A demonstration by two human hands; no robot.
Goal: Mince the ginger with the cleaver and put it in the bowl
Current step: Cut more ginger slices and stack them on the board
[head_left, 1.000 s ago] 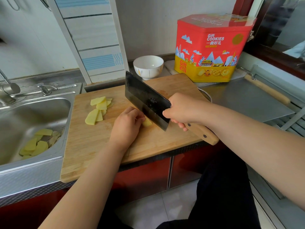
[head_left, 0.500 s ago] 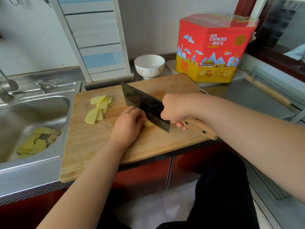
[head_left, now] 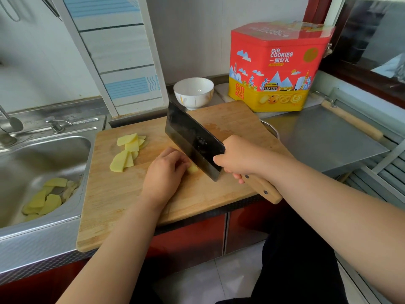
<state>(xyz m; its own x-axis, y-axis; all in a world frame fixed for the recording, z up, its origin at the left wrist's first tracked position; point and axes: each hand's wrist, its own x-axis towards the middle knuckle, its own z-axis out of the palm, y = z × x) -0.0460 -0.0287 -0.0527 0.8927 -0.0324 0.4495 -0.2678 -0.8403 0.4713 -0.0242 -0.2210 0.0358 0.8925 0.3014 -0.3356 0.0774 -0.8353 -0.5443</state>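
Observation:
My right hand (head_left: pixel 235 157) grips the wooden handle of a dark cleaver (head_left: pixel 192 139), whose blade is tilted with its tip raised over the wooden cutting board (head_left: pixel 122 194). My left hand (head_left: pixel 163 174) holds down a small yellow piece of ginger (head_left: pixel 192 168) with curled fingers, right beside the blade's edge. A fan of cut ginger slices (head_left: pixel 128 151) lies on the board to the left. The empty white bowl (head_left: pixel 194 93) stands behind the board.
A steel sink (head_left: pixel 43 150) at the left holds several ginger peelings and slices (head_left: pixel 47 197). A red and yellow cookie tin (head_left: pixel 276 66) stands at the back right. A steel counter (head_left: pixel 324 137) with a rolling pin (head_left: pixel 352 123) lies to the right.
The cleaver dropped onto the ginger half a second ago and has now lifted again, tip up. My left hand stays on the ginger piece.

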